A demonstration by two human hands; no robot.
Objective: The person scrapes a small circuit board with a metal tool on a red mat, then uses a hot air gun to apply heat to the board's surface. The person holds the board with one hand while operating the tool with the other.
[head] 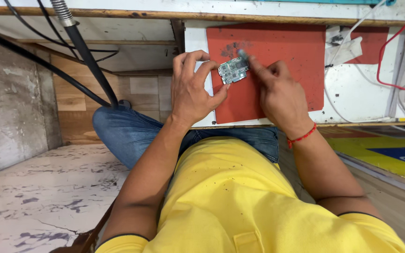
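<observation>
small green-grey circuit board point(233, 70) pinched by its edges over the red rubber work mat point(287, 51).
left hand point(194, 89) clamped its left rim; right hand point(277, 89) closed on a blurred thin tool point(243, 55) touching the top edge. it looked light, stiff, fragile: best held by the bare rims.

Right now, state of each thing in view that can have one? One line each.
circuit board: bare, held over the mat, tilted
left hand: gripping the board's left edge
right hand: pinching a small blurred tool at the board's top right corner
red mat: flat on the bench, dark smudges near its top
red wire: loose, looped on the bench
</observation>
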